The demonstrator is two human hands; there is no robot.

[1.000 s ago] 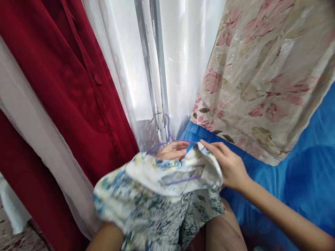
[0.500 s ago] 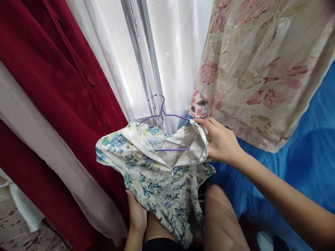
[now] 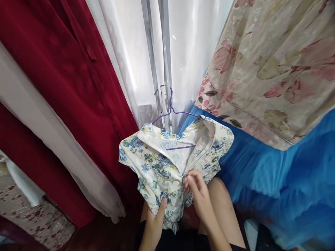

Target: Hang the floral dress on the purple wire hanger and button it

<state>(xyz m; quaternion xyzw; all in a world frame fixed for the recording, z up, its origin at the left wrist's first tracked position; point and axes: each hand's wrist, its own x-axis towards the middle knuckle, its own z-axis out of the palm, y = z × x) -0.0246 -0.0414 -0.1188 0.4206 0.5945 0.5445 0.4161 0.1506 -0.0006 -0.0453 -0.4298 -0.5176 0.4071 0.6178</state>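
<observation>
A white dress (image 3: 157, 158) with blue, green and yellow flowers hangs on a purple hanger (image 3: 171, 109) in front of me. Both its shoulders sit over the hanger's arms, and the V-shaped neckline gapes so that the hanger's lower bar shows inside. My left hand (image 3: 155, 218) grips the dress low at its left side, thumb on top and fingers behind the cloth. My right hand (image 3: 196, 184) pinches the front edge at the bottom of the neckline.
Grey metal poles (image 3: 164, 52) rise behind the hanger before a white curtain (image 3: 125, 62). Red drapes (image 3: 86, 90) hang on the left. To the right are a beige flowered cloth (image 3: 267, 76) and blue tulle fabric (image 3: 251, 174). My bare knee (image 3: 222, 198) is below the dress.
My right hand has left the dress's right shoulder and moved down to the neckline's bottom. That shoulder now lies spread over the hanger. My left hand has shifted inward on the dress.
</observation>
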